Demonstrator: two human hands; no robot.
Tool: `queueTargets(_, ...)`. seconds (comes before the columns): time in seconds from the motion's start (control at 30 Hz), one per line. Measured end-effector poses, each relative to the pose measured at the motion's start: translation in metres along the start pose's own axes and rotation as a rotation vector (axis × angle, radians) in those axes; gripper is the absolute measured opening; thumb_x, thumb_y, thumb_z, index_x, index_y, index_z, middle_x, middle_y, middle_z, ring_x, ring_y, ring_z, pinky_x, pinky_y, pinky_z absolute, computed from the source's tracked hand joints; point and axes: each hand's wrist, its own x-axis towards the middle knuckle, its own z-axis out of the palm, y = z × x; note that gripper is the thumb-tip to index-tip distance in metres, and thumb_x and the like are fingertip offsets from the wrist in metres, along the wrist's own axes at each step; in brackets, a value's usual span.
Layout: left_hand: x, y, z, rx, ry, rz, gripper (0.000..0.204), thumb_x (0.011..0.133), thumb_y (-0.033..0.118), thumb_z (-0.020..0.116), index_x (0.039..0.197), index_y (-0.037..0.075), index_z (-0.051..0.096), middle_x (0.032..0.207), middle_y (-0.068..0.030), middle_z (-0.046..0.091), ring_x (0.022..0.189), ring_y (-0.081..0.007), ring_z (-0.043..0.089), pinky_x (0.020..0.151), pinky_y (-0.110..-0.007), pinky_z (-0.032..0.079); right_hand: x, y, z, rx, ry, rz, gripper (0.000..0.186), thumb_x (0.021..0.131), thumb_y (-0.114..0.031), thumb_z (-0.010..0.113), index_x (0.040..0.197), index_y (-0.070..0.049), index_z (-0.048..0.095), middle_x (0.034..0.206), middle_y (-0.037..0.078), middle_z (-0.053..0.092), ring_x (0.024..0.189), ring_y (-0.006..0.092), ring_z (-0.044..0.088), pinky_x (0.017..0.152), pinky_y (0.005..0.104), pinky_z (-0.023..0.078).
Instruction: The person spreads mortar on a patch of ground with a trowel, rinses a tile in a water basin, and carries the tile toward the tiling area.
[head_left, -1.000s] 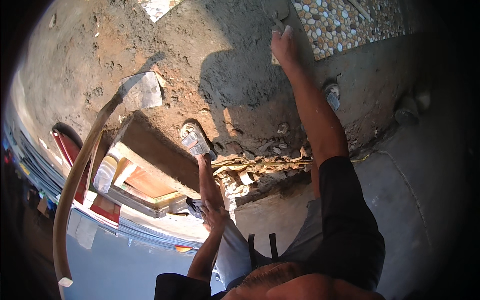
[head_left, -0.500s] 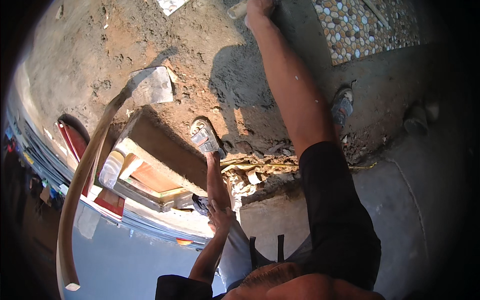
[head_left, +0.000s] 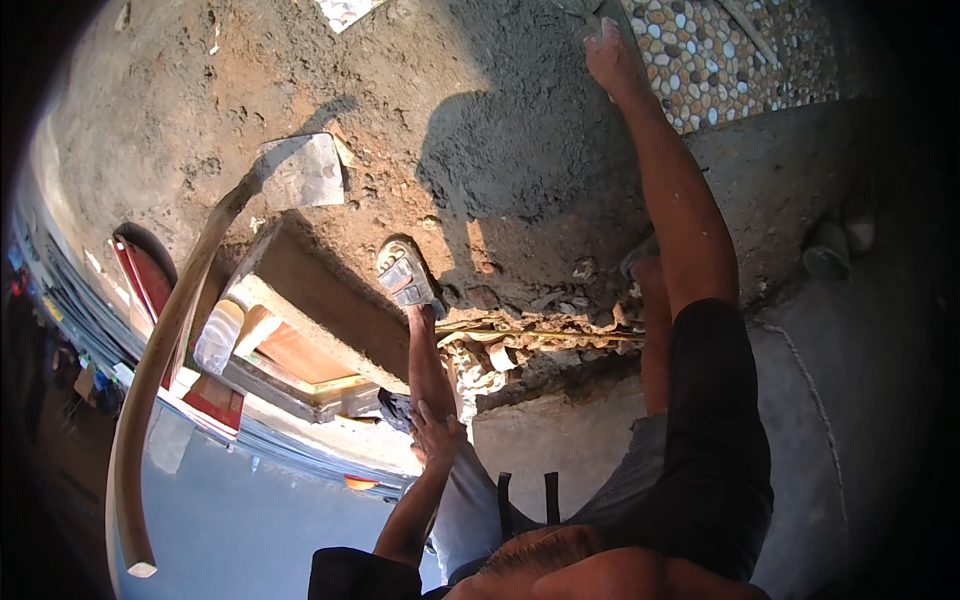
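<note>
My right hand (head_left: pixel 614 64) is stretched far forward over wet grey mortar (head_left: pixel 520 130), beside a pebble-patterned tile (head_left: pixel 715 55). Its fingers are closed around what looks like a trowel (head_left: pixel 584 10), mostly cut off by the top edge. My left hand (head_left: pixel 436 434) rests on my left leg just below the knee, fingers laid along the shin, holding nothing. My sandalled left foot (head_left: pixel 406 274) stands on the rough soil. My right forearm mostly hides my right foot.
A hoe (head_left: pixel 302 168) lies at left, its long wooden handle curving toward me. Beside it are a concrete block-like frame (head_left: pixel 320 300) and a clear plastic container (head_left: pixel 218 338). A broken floor edge with rubble (head_left: pixel 490 362) crosses below my feet. A pale cord (head_left: pixel 815 395) lies at right.
My right hand has swung right and slightly back toward me, from the mortar's middle to the tile's edge. The pale tool end seen beside it earlier is gone from view. My left hand stays put.
</note>
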Motion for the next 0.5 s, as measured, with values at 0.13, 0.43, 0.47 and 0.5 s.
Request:
queueTargets(0.13,0.002,0.0,-0.001,0.01,0.004,0.012,0.08,0.08,0.036,0.058,0.145,0.009,0.021,0.147,-0.0267,0.019,0.131,-0.0484,0.026,0.1,-0.063,0.029,0.023,0.018,0.012,-0.003,0.064,-0.021,0.055,0.094,-0.035,0.042,0.136,0.001,0.037,0.133,0.027,0.043,0.121,0.0419,0.045,0.101,0.0466,0.038)
queueTargets(0.43,0.0,-0.003,0.009,-0.034,0.024,0.0,0.079,0.08,0.036,0.059,0.145,0.01,0.021,0.148,-0.0258,0.019,0.132,-0.0478,0.025,0.101,-0.063,0.027,0.047,0.011,0.014,-0.243,0.098,-0.097,0.026,0.084,-0.021,0.049,0.089,-0.001,0.065,0.086,0.022,0.065,0.082,0.0376,0.064,0.073,0.0453,0.05)
queueTargets(0.47,0.002,-0.002,0.004,-0.012,0.02,0.002,0.079,0.08,0.036,0.059,0.145,0.01,0.021,0.148,-0.0252,0.019,0.132,-0.0475,0.025,0.101,-0.062,0.027,0.07,0.036,0.011,-0.483,0.03,-0.288,0.026,0.083,-0.02,0.05,0.089,-0.001,0.065,0.085,0.022,0.065,0.079,0.0382,0.064,0.072,0.0459,0.05)
queueTargets(0.5,0.001,0.002,0.0,0.001,0.015,-0.005,0.079,0.08,0.036,0.059,0.145,0.01,0.021,0.148,-0.0247,0.019,0.132,-0.0471,0.025,0.101,-0.062,0.027,0.081,0.049,0.011,-0.719,-0.05,-0.492,0.025,0.083,-0.019,0.05,0.088,0.0,0.065,0.084,0.022,0.065,0.077,0.0388,0.064,0.07,0.0466,0.051)
